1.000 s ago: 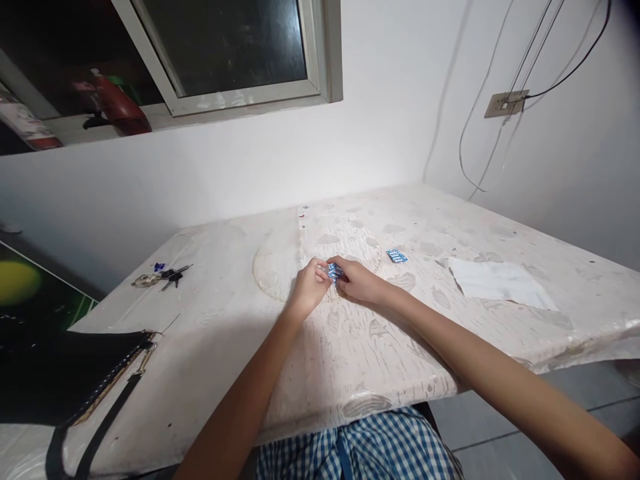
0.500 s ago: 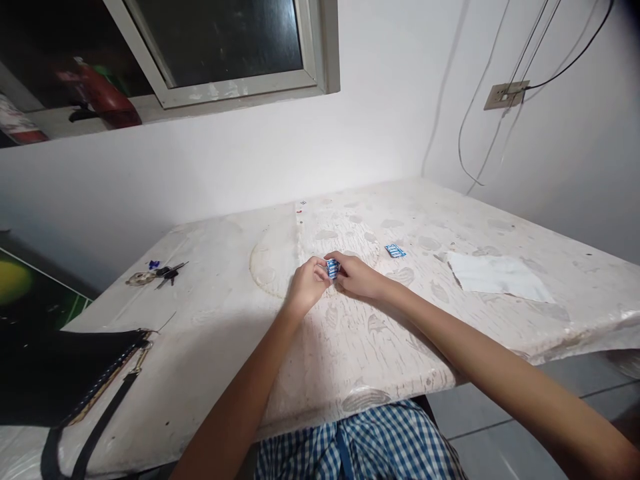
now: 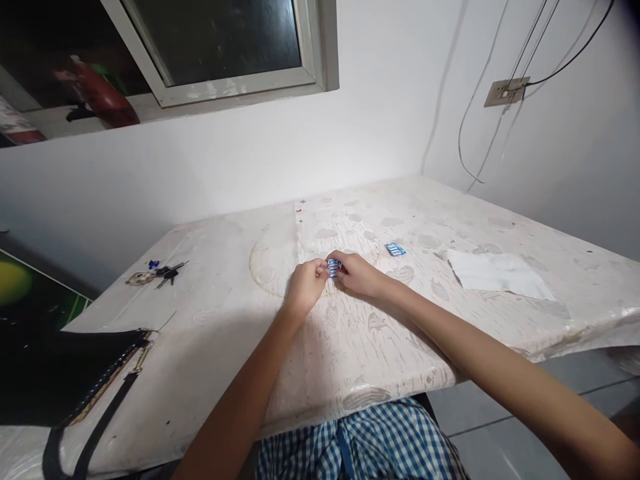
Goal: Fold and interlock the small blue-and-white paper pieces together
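Close together over the middle of the table, my left hand (image 3: pixel 309 283) and my right hand (image 3: pixel 357 275) both pinch a small blue-and-white striped piece (image 3: pixel 333 268). Its exact kind is too small to make out, and fingers cover its sides. My right thumb and fingertips press its right edge, while the fingertips of my left hand are at its left edge. A flat blue-and-white printed piece (image 3: pixel 395 249) lies on the tablecloth beyond my right hand, touched by neither hand.
The table (image 3: pixel 225 360) has a patterned plastic cover. Keys (image 3: pixel 170 272) lie at the left, a black bag (image 3: pixel 70 373) with a strap at the near left, and a white cloth (image 3: pixel 500 273) at the right. A wall socket (image 3: pixel 506 92) with cables is behind.
Both hands stay in place around the striped piece. The fingers of my left hand have shifted slightly against its left edge, and the view has moved a little.
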{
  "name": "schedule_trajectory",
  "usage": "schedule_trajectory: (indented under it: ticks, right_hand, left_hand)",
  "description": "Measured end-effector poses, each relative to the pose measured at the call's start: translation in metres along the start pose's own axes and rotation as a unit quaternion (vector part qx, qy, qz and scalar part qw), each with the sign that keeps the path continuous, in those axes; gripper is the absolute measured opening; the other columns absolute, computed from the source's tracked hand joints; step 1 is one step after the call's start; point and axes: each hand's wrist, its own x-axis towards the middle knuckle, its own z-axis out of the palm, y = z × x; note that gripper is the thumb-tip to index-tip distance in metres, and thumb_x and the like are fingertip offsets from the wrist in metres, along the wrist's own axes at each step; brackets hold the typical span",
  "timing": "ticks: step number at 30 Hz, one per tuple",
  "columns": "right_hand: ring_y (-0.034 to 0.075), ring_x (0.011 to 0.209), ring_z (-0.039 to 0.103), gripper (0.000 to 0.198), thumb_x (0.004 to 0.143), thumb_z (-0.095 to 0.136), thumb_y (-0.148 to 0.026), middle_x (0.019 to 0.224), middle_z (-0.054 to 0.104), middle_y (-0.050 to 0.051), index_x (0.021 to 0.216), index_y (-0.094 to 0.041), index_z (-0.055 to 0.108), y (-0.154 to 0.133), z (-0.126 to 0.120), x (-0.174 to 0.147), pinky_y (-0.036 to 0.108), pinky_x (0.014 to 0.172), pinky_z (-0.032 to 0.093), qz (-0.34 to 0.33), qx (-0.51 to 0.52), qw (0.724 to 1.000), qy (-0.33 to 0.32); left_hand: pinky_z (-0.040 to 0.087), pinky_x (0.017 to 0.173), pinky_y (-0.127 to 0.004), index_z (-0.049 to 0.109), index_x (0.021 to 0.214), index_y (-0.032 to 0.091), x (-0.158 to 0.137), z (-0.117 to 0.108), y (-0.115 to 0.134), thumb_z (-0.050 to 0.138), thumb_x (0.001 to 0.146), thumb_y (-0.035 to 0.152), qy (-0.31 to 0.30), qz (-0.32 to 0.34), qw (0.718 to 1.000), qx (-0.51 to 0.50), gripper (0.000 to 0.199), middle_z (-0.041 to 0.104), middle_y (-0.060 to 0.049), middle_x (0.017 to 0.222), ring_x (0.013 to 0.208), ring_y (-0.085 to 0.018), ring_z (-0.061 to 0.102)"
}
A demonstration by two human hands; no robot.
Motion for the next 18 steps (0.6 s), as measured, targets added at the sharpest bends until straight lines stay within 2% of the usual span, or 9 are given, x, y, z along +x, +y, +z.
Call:
schedule_trajectory:
  ticks: [5, 8, 11, 18]
  right_hand:
    - [0.012, 0.060, 0.050, 0.030, 0.071, 0.040, -0.004, 0.069, 0.058, 0.002, 0.097, -0.015, 0.051, 0.0002, -0.0012, 0.0009, 0.021, 0.056, 0.035, 0.043, 0.010, 0.999, 0.021]
    - [0.012, 0.060, 0.051, 0.024, 0.072, 0.040, -0.005, 0.068, 0.058, 0.001, 0.091, -0.015, 0.051, 0.0010, -0.0012, 0.0015, 0.021, 0.056, 0.035, 0.064, 0.024, 0.997, 0.030]
    - [0.012, 0.064, 0.052, 0.021, 0.072, 0.041, -0.005, 0.071, 0.059, 0.003, 0.087, -0.015, 0.052, 0.0023, 0.0004, 0.0016, 0.021, 0.058, 0.036, 0.058, 0.016, 0.997, 0.037]
    - [0.016, 0.073, 0.055, 0.028, 0.074, 0.037, -0.005, 0.082, 0.061, 0.008, 0.096, -0.014, 0.051, 0.0005, 0.0051, -0.0004, 0.024, 0.063, 0.038, 0.029, -0.010, 0.999, 0.028]
  left_hand:
    - [0.042, 0.063, -0.023, 0.065, 0.080, 0.020, -0.0011, -0.0001, 0.0034, 0.050, 0.077, 0.019, 0.009, 0.017, 1.000, 0.018, 0.015, 0.066, -0.003, 0.071, 0.067, -0.015, 0.060]
    - [0.041, 0.063, -0.024, 0.064, 0.078, 0.020, -0.0025, 0.0005, 0.0055, 0.046, 0.080, 0.019, 0.007, 0.025, 0.998, 0.056, 0.018, 0.064, -0.004, 0.071, 0.067, -0.016, 0.059]
    - [0.039, 0.061, -0.024, 0.061, 0.080, 0.019, -0.0048, 0.0011, 0.0084, 0.040, 0.084, 0.020, 0.002, 0.036, 0.994, 0.107, 0.021, 0.064, -0.005, 0.073, 0.067, -0.016, 0.058]
    - [0.035, 0.059, -0.025, 0.057, 0.083, 0.019, -0.0068, 0.0033, 0.0088, 0.030, 0.089, 0.023, -0.001, 0.061, 0.979, 0.195, 0.028, 0.061, -0.007, 0.078, 0.069, -0.018, 0.057]
